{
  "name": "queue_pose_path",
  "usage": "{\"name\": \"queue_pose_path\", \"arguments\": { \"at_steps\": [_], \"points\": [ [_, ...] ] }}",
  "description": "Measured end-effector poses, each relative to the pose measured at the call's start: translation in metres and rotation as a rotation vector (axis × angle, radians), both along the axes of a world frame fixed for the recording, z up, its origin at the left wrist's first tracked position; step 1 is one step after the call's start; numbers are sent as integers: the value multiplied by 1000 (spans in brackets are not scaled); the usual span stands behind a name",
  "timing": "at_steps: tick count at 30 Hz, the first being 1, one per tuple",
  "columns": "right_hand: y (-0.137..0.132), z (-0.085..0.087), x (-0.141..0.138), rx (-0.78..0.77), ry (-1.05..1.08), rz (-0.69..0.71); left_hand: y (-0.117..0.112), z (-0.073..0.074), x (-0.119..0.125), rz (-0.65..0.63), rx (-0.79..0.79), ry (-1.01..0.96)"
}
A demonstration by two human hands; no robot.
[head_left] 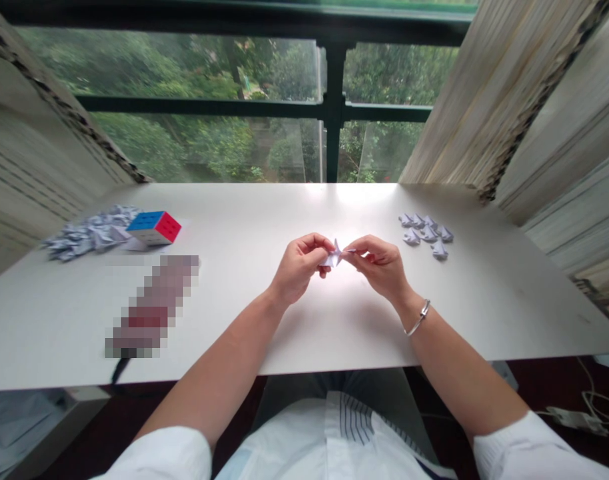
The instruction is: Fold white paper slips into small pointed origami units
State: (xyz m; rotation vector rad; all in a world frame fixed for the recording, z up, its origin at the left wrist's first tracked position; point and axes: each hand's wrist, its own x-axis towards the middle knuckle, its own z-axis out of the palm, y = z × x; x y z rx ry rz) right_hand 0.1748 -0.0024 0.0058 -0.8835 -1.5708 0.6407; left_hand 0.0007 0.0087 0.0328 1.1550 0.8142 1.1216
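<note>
Between my two hands, just above the white table [224,287], is a small folded paper piece [334,256] with pointed flaps. My left hand [304,263] pinches its left side between thumb and fingers. From the other side my right hand [377,263] pinches a thin flap of the same paper. The fingertips cover part of the folds. On the table to the right stand several small folded paper figures [428,233] of a like shape. At the far left lies a heap of folded paper pieces [92,233].
A puzzle cube [154,228] with blue, red and white faces sits beside the heap. Nearer me on the left lies a pixelated long object [154,303] with a black strap [119,370] over the front edge. Curtains [449,120] and a window stand behind the table.
</note>
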Motion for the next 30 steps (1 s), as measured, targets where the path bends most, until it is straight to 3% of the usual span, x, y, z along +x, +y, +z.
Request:
{"name": "queue_pose_path", "arguments": {
  "at_steps": [3, 6, 10, 16, 24, 30],
  "points": [
    [-1, -3, -2, -1, 52, -58, -1, 0, 2, 13, -39, -98],
    [-2, -3, -2, 49, 52, -87, -3, -3, 2, -57, -121, -156],
    [-5, -1, 0, 152, -65, -157, -3, -6, 2, -139, -205, -195],
    [-6, -2, 1, 212, -202, -236, -1, -5, 3, -125, -248, -238],
    [-7, 3, 0, 261, -230, -213, -1, -6, 2, -88, -211, -207],
    [-6, 1, -1, 261, -221, -162, -2, -7, 4, -46, -100, -87]
  ]
}}
